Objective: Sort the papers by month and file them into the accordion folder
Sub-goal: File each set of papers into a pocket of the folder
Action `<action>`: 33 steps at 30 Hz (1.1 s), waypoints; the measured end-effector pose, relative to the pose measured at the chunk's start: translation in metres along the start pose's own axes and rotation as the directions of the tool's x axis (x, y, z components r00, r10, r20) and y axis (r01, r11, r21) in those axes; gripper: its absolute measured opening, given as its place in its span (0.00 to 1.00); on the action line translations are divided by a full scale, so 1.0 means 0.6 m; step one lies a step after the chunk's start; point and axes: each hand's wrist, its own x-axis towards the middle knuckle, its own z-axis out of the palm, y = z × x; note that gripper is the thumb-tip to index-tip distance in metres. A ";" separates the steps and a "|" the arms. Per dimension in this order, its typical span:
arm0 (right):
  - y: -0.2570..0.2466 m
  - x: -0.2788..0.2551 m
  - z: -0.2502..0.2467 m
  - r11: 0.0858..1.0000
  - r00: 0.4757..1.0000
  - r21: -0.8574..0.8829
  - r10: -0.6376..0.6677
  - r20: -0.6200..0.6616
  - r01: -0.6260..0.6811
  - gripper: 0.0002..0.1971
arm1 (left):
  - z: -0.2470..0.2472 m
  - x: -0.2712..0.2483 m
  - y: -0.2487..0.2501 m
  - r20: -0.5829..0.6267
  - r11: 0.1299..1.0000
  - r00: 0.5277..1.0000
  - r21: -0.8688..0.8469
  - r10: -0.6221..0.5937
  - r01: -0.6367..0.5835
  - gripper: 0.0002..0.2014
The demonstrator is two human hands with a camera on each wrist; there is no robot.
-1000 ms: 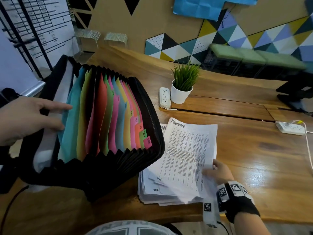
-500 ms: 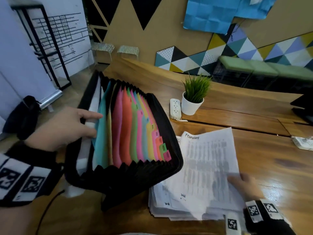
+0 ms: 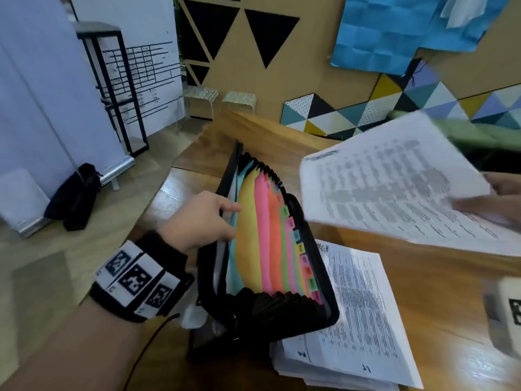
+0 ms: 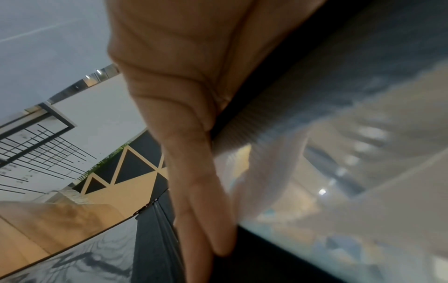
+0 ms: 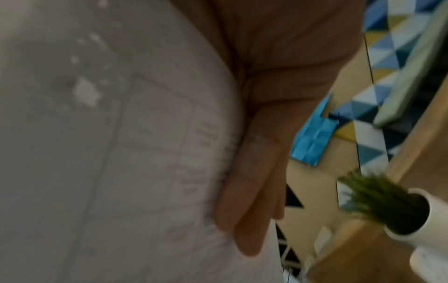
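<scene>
Step in hand: the person is carrying one sheet [image 3: 394,182] toward the folder [image 3: 270,249] for filing; this is a judgement from the raised sheet and the parted pockets.
Left hand [image 3: 200,221]: its fingers are curling over the folder's left wall and the first dividers, holding a front pocket open.
Right hand [image 3: 499,198]: it is pinching the sheet's right edge, thumb on top, fingers [image 5: 249,201] lying flat underneath.
Sheet: it is hanging in the air above and to the right of the folder, blurred; its heading is not readable here.
Folder: it is standing fanned open on the tabletop [image 3: 423,292], coloured dividers [image 3: 267,235] upright, its right side resting on the stack [image 3: 358,320].
Stack: it is lying on the tabletop under and right of the folder.
Technique: the month should be matched against the tabs [image 3: 307,269] before the sheet is lowered.
Technique: the pocket is best kept spread wide, and the sheet's lower edge fed in first.
Risk: a thin sheet held by one edge is likely to bend and catch on a divider, or slide into the neighbouring pocket.
</scene>
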 end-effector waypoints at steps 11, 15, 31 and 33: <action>-0.302 -0.071 0.240 0.962 0.843 -0.179 0.267 0.467 -0.206 0.14 | 0.045 0.007 0.010 0.123 0.998 0.992 0.050 0.029 -0.035 0.26; -0.294 -0.045 0.275 0.860 0.960 -0.507 0.190 0.207 -0.061 0.15 | 0.048 0.001 0.020 0.148 0.986 0.987 0.144 0.067 -0.089 0.28; -0.269 -0.080 0.396 0.757 0.988 -0.649 -0.144 -0.060 0.071 0.07 | 0.034 0.004 0.015 0.106 0.975 0.994 0.212 0.041 -0.063 0.26; -0.280 -0.084 0.380 0.759 0.984 -0.646 -0.165 -0.061 0.088 0.06 | 0.028 0.002 0.017 0.116 0.971 0.992 0.228 0.044 -0.069 0.28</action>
